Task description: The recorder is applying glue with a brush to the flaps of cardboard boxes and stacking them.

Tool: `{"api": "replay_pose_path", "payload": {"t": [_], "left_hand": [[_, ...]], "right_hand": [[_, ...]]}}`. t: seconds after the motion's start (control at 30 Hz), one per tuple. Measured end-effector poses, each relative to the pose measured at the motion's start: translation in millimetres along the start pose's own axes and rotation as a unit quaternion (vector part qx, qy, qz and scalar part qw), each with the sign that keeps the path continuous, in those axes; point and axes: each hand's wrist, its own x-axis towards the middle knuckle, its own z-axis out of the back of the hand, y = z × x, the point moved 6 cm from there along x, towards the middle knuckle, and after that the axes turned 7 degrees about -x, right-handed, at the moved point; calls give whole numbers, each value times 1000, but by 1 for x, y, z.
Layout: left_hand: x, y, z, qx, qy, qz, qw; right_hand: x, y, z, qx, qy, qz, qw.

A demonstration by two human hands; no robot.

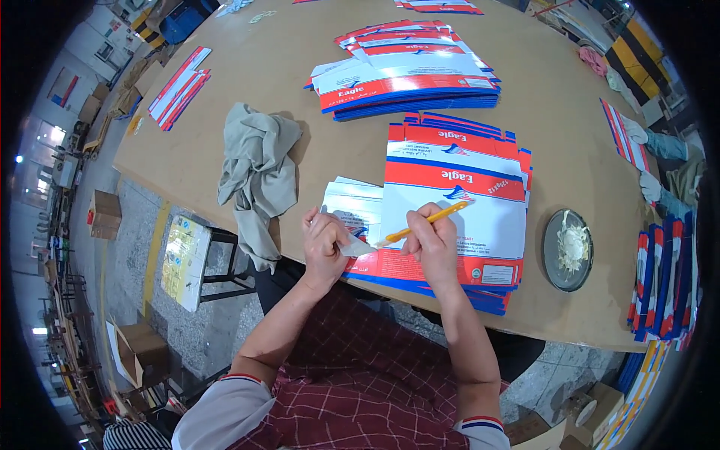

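My left hand [325, 241] is closed on a small white piece of card [356, 246], perhaps a carton flap. A yellow-handled brush [448, 212] slants through the fingers of my right hand [436, 241]. Its pale tip meets the edge of the white card or lies very close to it. Beneath both hands is a stack of flat red, white and blue cartons [454, 196] at the table's near edge. Smaller white printed cards [352, 196] lie at its left side. To the right stands a dark round dish [556, 271] holding white paste [574, 245].
A crumpled grey-green cloth [259, 157] hangs over the table's near left edge. Another carton stack [405, 75] lies farther back, with a few cartons [178, 88] far left. At the right, a co-worker's gloved hands hold a carton [624, 133]. A stool [182, 259] stands lower left.
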Motion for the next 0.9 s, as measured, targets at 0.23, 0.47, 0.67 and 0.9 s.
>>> {"api": "replay_pose_path", "payload": {"t": [0.23, 0.47, 0.67, 0.9], "left_hand": [[2, 0, 7, 1, -12, -6, 1000], [5, -12, 10, -103, 114, 93, 984], [-18, -49, -7, 111, 336, -24, 935], [7, -31, -21, 142, 373, -29, 917]], "right_hand": [[0, 2, -13, -34, 46, 30, 998], [3, -27, 24, 354, -43, -27, 934], [5, -24, 27, 372, -93, -32, 923], [0, -12, 47, 402, -98, 26, 910]]}}
